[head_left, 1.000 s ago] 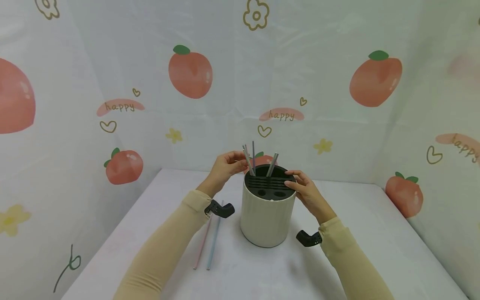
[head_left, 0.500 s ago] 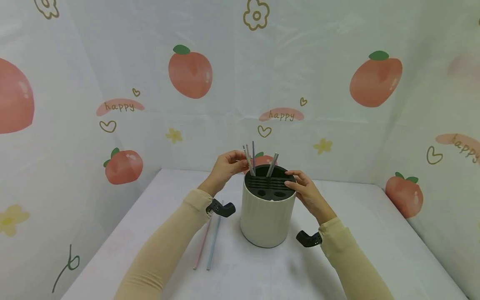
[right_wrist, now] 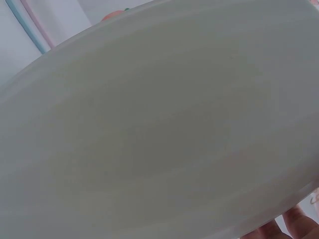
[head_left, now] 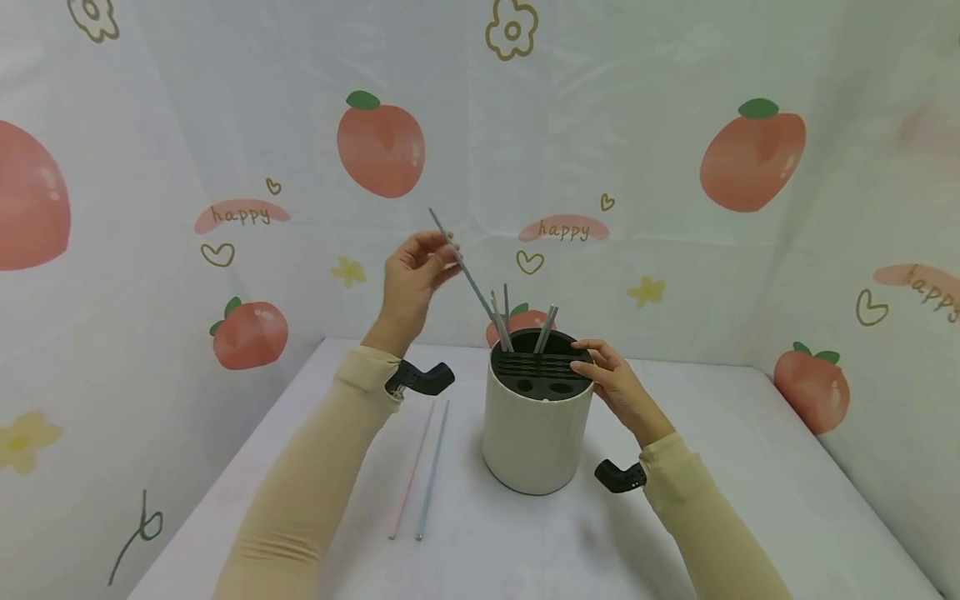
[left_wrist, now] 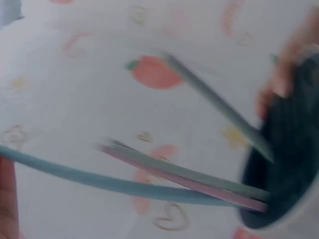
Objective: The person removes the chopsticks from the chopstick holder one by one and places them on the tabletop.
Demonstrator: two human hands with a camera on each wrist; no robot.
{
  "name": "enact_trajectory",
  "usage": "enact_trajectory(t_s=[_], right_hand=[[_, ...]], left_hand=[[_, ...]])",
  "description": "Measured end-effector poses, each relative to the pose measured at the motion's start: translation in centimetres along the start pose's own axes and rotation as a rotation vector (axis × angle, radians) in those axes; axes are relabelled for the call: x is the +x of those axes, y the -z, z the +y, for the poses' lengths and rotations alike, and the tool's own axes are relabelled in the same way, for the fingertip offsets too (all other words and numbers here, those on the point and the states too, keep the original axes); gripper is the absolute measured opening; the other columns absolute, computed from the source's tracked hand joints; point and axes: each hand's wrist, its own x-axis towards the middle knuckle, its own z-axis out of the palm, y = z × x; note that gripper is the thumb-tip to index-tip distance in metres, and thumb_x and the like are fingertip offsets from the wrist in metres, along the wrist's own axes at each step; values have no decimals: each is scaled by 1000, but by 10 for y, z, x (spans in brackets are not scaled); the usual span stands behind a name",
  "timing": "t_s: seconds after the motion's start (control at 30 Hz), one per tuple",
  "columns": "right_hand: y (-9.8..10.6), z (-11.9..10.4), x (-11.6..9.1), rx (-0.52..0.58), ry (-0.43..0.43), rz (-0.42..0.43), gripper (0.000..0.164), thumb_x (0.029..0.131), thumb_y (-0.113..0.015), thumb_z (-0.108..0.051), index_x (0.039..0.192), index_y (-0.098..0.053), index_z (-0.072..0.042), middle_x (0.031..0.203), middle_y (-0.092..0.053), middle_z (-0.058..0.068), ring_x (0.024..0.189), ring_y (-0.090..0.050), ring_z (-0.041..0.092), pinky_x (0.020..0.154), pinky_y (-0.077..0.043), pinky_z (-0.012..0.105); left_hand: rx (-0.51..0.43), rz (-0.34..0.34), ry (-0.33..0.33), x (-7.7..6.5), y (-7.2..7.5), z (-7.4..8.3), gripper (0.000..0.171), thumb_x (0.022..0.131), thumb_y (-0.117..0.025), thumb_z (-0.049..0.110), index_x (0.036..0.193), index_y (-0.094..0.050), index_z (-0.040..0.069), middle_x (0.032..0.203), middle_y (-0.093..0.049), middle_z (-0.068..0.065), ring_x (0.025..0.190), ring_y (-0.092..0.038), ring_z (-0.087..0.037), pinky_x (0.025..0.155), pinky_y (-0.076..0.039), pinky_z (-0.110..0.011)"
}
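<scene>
My left hand [head_left: 412,279] pinches a long, thin blue-grey stick [head_left: 467,271] between thumb and fingers, its upper end sticking up past them. The stick slants down to the open back compartment of a white ribbed utensil holder [head_left: 536,442]. In the left wrist view the same stick [left_wrist: 124,186] runs from my fingers at the left edge to the holder's dark rim. My right hand [head_left: 618,383] grips the holder's right rim, with fingers over the black slotted insert [head_left: 536,367]. The right wrist view is mostly filled by the holder's wall [right_wrist: 164,114], my fingertips [right_wrist: 299,224] at its lower edge.
Several more sticks lean in the back compartment, among them a greenish one [left_wrist: 194,172], a pink one [left_wrist: 184,181] and a grey one [left_wrist: 219,104]. On the white table left of the holder lie a pink stick [head_left: 411,475] and a blue stick [head_left: 432,475]. A printed cloth hangs behind.
My left hand has moved up and to the left, drawing the blue-grey stick partly out of the holder. The right hand and the holder stay in place.
</scene>
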Motion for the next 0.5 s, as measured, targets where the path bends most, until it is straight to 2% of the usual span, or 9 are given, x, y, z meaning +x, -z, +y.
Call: enact_trajectory(t_s=[0.07, 0.13, 0.23, 0.3, 0.37, 0.43, 0.5], right_hand=[[0, 0, 0, 6, 1, 0, 25, 98, -57, -16, 121, -51, -22, 120, -53, -4, 102, -58, 6, 91, -47, 18], [0, 0, 1, 10, 0, 0, 24, 98, -57, -16, 121, -51, -23, 120, -53, -5, 102, -58, 6, 91, -48, 18], [0, 0, 1, 9, -1, 4, 24, 98, -56, -17, 121, -50, -23, 120, -52, -4, 102, -58, 6, 91, -48, 18], [-1, 0, 1, 3, -4, 2, 25, 98, -56, -17, 122, -50, -22, 122, -51, -4, 103, -58, 6, 91, -48, 17], [-1, 0, 1, -1, -2, 1, 25, 98, -56, -18, 122, -50, -21, 122, -50, -3, 103, -58, 6, 91, -47, 17], [0, 1, 1, 0, 4, -3, 25, 98, -56, -17, 122, -50, -22, 121, -51, -4, 103, -58, 6, 91, -47, 17], [-1, 2, 1, 8, 11, -7, 24, 98, -56, -16, 121, -51, -22, 119, -53, -5, 101, -59, 5, 91, -48, 17]], left_hand=[[-76, 95, -73, 6, 3, 18, 18, 90, -60, -6, 88, -67, 11, 89, -66, -2, 79, -66, -12, 77, -59, -27], [-119, 181, -119, 9, 10, 32, 11, 89, -63, -2, 91, -67, 8, 88, -65, -4, 77, -65, -14, 76, -59, -27], [-103, 274, -102, 9, 28, 43, 8, 89, -66, 2, 96, -66, 5, 88, -63, -5, 76, -63, -14, 72, -58, -25], [-43, 309, -42, 5, 43, 42, 10, 89, -67, 4, 99, -66, 4, 88, -63, -4, 76, -62, -13, 71, -57, -23], [49, 327, 48, -1, 60, 33, 11, 89, -67, 5, 100, -66, 4, 88, -65, -2, 75, -63, -11, 69, -56, -21], [181, 316, 159, -10, 76, 19, 15, 90, -67, 6, 105, -65, 2, 86, -66, 2, 75, -63, -8, 69, -56, -19], [310, 278, 278, -22, 94, 1, 24, 91, -65, 6, 113, -62, -4, 84, -67, 5, 74, -63, -5, 69, -55, -17]])
